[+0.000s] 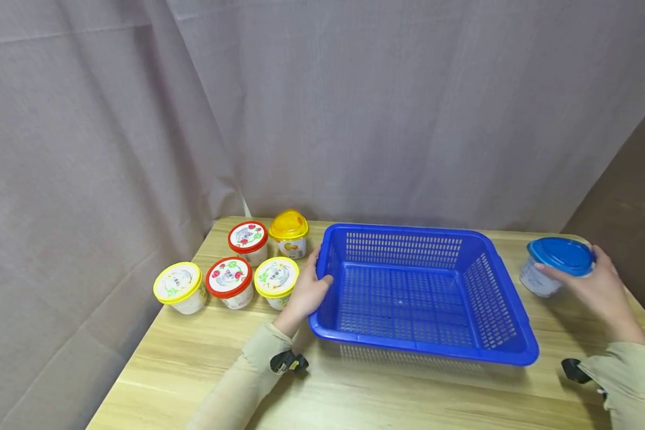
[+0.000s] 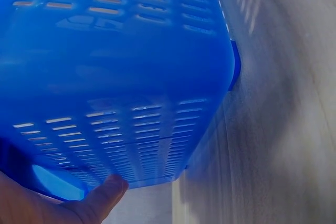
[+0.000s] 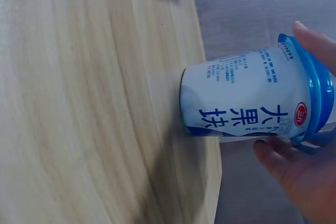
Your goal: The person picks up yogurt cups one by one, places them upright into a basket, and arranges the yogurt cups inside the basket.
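A blue plastic basket (image 1: 403,347) with slotted walls stands on the table. My left hand (image 1: 307,291) grips its left rim, thumb on the inner side; in the left wrist view the hand (image 2: 68,205) shows beside the slotted basket wall (image 2: 121,72). At the right, my right hand (image 1: 602,292) holds a white tub with a blue lid (image 1: 561,255). In the right wrist view, thumb and fingers (image 3: 286,169) lie around the lid end of the yogurt cup (image 3: 247,95), which has blue printed characters. Whether its base touches the table is hard to tell.
Left of the basket stand two red-lidded tubs (image 1: 229,276), two yellow-lidded tubs (image 1: 276,276) and a tub with a domed yellow lid (image 1: 289,226). A grey curtain (image 1: 387,113) hangs behind the wooden table (image 1: 365,394).
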Demonstrator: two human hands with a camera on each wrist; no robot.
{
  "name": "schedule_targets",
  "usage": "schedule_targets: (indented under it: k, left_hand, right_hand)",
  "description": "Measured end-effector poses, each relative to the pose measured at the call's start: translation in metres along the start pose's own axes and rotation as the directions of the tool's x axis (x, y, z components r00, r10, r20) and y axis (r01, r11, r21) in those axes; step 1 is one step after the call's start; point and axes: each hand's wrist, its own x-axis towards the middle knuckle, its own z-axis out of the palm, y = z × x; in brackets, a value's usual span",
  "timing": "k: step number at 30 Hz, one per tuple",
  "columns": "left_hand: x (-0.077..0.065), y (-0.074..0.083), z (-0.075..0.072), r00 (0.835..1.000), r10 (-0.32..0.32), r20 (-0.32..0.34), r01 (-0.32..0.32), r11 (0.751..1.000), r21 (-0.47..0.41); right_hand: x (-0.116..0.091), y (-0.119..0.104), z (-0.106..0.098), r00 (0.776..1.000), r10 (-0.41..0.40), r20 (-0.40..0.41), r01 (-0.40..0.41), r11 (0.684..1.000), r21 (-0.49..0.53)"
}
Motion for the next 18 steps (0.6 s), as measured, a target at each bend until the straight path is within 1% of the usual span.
schedule_targets:
  k: [3, 8, 14, 18]
  left_hand:
    - [-0.001, -0.001, 0.001, 1.0, 0.005, 0.002, -0.005, 1.0, -0.006]
    - [-0.001, -0.002, 0.001, 1.0, 0.009, -0.001, -0.009, 1.0, 0.011]
    - [-0.001, -0.005, 0.0, 1.0, 0.012, -0.007, -0.012, 1.0, 0.008]
    - [0.0, -0.004, -0.001, 1.0, 0.016, -0.008, -0.016, 1.0, 0.004]
  right_hand:
    - [0.002, 0.005, 0.003, 1.0, 0.018, -0.002, -0.018, 1.0, 0.022]
    - [0.006, 0.011, 0.008, 0.999, 0.05, 0.001, -0.05, 0.995, 0.089]
    - [0.01, 0.009, 0.012, 0.999, 0.034, 0.017, -0.036, 0.993, 0.115]
    - [0.013, 0.01, 0.013, 0.999, 0.036, 0.038, -0.041, 0.989, 0.141]
